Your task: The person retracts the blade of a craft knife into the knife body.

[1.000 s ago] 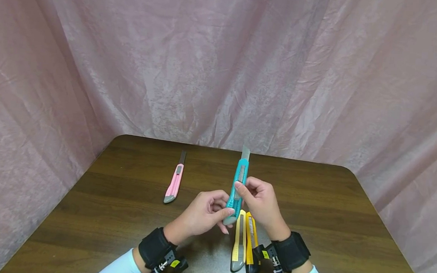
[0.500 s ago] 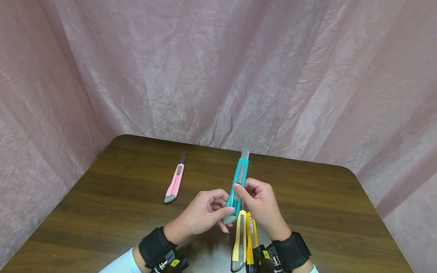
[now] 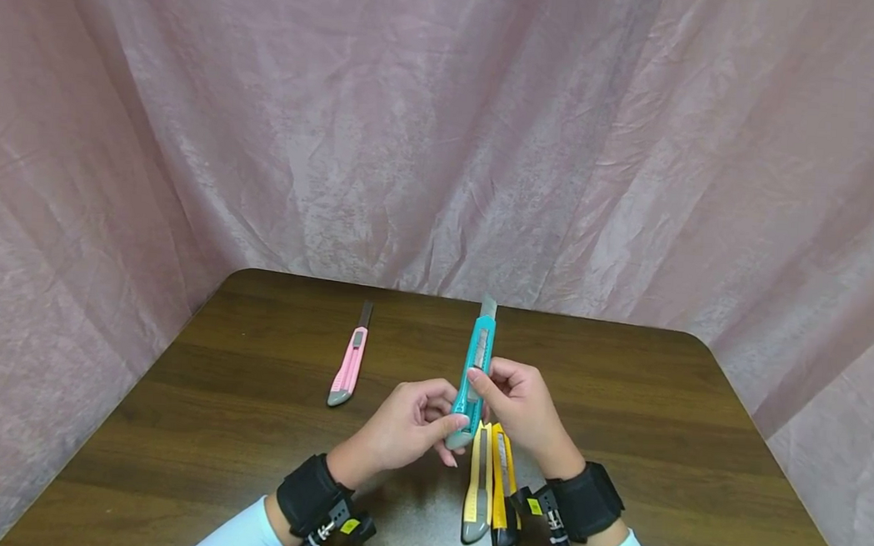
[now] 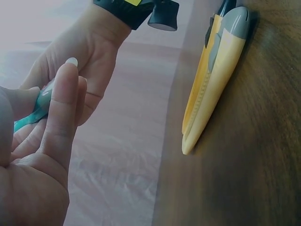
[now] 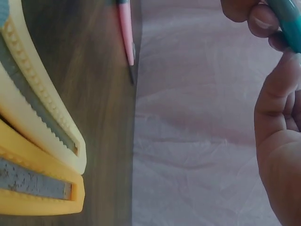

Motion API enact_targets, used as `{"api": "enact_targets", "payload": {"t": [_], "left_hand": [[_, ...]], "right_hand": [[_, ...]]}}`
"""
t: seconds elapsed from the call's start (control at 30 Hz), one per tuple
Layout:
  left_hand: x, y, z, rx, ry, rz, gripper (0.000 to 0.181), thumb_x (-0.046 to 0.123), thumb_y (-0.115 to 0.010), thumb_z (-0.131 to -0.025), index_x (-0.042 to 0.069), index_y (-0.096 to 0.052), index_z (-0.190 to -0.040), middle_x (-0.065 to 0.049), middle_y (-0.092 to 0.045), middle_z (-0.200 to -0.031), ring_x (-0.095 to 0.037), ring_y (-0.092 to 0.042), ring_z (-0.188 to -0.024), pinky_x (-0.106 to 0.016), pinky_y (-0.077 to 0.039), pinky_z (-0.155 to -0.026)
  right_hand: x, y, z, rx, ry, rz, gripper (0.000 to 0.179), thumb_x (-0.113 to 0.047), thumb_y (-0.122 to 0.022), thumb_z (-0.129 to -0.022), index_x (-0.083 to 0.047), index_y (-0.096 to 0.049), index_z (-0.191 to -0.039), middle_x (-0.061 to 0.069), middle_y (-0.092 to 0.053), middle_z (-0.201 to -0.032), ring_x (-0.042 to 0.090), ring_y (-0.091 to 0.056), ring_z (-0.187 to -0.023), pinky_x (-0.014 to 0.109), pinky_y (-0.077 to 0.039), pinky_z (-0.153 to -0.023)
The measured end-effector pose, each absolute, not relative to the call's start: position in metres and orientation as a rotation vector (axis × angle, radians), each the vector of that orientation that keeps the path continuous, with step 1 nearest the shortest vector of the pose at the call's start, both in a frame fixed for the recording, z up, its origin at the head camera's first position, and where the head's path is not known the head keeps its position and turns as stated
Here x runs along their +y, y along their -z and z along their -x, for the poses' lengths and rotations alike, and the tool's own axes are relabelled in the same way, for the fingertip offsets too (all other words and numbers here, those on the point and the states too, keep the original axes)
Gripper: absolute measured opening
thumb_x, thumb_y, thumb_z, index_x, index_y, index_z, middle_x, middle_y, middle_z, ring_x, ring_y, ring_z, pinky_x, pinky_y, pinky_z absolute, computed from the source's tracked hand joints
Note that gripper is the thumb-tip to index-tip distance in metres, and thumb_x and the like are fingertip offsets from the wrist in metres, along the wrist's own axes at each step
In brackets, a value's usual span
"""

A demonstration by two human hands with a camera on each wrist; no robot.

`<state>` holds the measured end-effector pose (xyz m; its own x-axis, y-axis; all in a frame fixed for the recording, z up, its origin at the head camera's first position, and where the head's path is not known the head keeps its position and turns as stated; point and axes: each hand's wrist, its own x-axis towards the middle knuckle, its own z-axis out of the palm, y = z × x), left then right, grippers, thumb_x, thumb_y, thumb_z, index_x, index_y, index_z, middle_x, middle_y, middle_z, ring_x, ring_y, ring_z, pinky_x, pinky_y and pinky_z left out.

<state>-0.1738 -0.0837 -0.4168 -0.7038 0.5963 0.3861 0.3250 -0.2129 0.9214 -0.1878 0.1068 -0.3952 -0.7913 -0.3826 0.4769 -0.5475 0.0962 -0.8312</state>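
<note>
Both hands hold a teal utility knife [image 3: 479, 355] above the table, its blade [image 3: 488, 306] out and pointing away from the person. My left hand [image 3: 413, 426] pinches the grey-ended butt of the knife between thumb and fingers. Higher on the handle, my right hand [image 3: 525, 404] grips it with the thumb against the slider side. Below the hands a pale yellow utility knife [image 3: 479, 493] and an orange-yellow one [image 3: 503, 494] lie side by side, no blade showing on either. In the left wrist view, the teal knife [image 4: 41, 104] is mostly hidden by fingers.
A pink utility knife [image 3: 348, 368] with its blade extended lies on the left part of the brown wooden table [image 3: 249, 395]. Pink curtain cloth [image 3: 415, 138] hangs behind the table's far edge. Each wrist wears a black strap with a small camera.
The teal knife's tip has sunk slightly toward the person, with the right hand shifting down a little. Left hand and the knives on the table stay put.
</note>
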Motion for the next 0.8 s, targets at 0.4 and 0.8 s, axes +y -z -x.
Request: {"api": "enact_targets", "payload": {"t": [0.4, 0.8], "left_hand": [[-0.0843, 0.4153, 0.1739, 1.85, -2.032, -1.091, 0.01, -0.01, -0.055, -0.092, -0.008, -0.054, -0.102, -0.024, -0.061, -0.081, -0.05, -0.058, -0.067, -0.052, -0.055, -0.05], [-0.0852, 0.4162, 0.1739, 1.852, -2.02, -1.064, 0.01, -0.009, -0.055, -0.092, -0.008, -0.054, -0.102, -0.024, -0.061, -0.082, -0.051, -0.058, -0.068, -0.055, -0.054, -0.051]], "right_hand": [[0.1063, 0.3988, 0.1887, -2.164, -1.791, -0.983, 0.013, 0.002, -0.055, -0.094, -0.001, -0.063, -0.084, 0.011, -0.059, -0.065, 0.03, -0.051, -0.046, 0.037, -0.052, -0.04], [0.1066, 0.3959, 0.1879, -2.187, -1.793, -1.004, 0.014, 0.005, -0.056, -0.093, 0.0, -0.064, -0.082, 0.013, -0.055, -0.062, 0.032, -0.047, -0.046, 0.031, -0.049, -0.039]]}}
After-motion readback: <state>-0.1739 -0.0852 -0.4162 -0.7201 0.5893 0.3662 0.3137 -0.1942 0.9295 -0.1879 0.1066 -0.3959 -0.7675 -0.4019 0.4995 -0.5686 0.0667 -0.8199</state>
